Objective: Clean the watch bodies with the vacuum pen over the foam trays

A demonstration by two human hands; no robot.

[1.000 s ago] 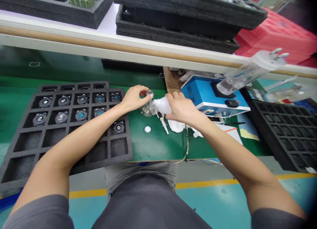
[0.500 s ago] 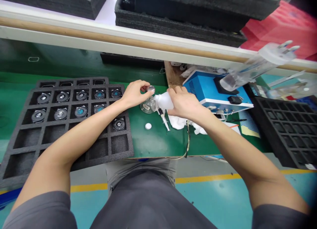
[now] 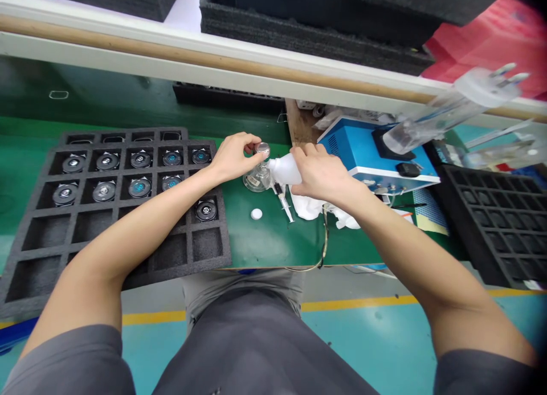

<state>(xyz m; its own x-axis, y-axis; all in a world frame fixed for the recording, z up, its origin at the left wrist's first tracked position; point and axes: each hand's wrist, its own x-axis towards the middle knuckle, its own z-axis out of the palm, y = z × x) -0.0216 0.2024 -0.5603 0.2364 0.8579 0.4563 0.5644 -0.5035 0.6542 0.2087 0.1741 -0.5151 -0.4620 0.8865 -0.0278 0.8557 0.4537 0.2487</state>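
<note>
Wrapped snugly about the white bottle (image 3: 285, 170), the right hand (image 3: 322, 172) tips it on its side, neck towards the glass jar (image 3: 255, 181). Across from it, the left hand (image 3: 234, 157) has thumb and fingertips pinched on the silver lid (image 3: 262, 150) at the jar's top (whether that lid sits free of the glass, I can't tell from where I stand). Very little has altered over the last second: the whole view has slid a touch, yet bottle, jar and both hands keep the same places against each other. To my eye that means this tipping is being held steady, still unfinished; any liquid is too small to make out. On the green bench, the round white cap (image 3: 256, 214) lies near the jar, and the syringe (image 3: 285, 207) rests just below the bottle.
</note>
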